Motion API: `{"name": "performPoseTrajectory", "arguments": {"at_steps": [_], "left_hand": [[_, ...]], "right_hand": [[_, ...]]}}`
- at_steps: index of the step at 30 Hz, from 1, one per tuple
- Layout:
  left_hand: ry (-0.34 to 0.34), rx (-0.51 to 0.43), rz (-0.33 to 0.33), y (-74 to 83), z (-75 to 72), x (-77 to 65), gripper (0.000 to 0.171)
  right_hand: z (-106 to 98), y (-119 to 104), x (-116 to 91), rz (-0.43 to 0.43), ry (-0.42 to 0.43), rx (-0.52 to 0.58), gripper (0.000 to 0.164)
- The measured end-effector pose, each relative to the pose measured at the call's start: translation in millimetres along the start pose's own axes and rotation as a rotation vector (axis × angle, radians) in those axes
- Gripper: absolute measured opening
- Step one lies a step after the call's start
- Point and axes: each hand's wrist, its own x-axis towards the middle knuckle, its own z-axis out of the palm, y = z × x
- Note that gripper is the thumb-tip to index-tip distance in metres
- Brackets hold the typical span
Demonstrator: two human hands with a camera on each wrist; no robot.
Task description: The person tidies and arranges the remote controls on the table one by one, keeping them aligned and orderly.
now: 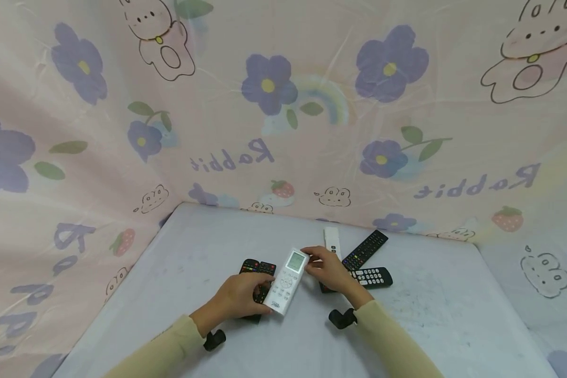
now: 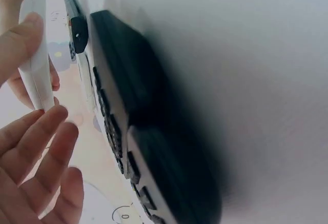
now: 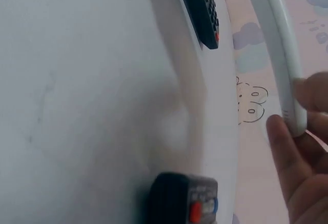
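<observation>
White remote (image 1: 287,286) held two-handed, off the table (image 1: 208,236)

I see it tilted between both hands. Left hand (image 1: 236,295) grips the near end, remote just right of the palm. Right hand (image 1: 329,269) pinches the far end, remote left of its fingertips. Two black remotes (image 1: 266,268) lie below, partly behind my left hand.

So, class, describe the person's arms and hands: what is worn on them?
The left sleeve and right sleeve are long and pale yellow. A small black device sits at each wrist. The left hand and right hand wear no gloves.
</observation>
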Motion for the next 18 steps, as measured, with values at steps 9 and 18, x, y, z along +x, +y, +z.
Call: {"name": "performPoseTrajectory", "arguments": {"at_steps": [9, 18], "left_hand": [[0.067, 0.302, 0.107, 5.2, 3.6, -5.5, 0.071], [0.082, 0.339, 0.098, 3.9, 9.6, -10.9, 0.073]], "right_hand": [[9.8, -4.6, 3.3, -0.034, -0.09, -0.071, 0.049], [16.2, -10.4, 4.1, -0.039, -0.148, -0.121, 0.052]]}}
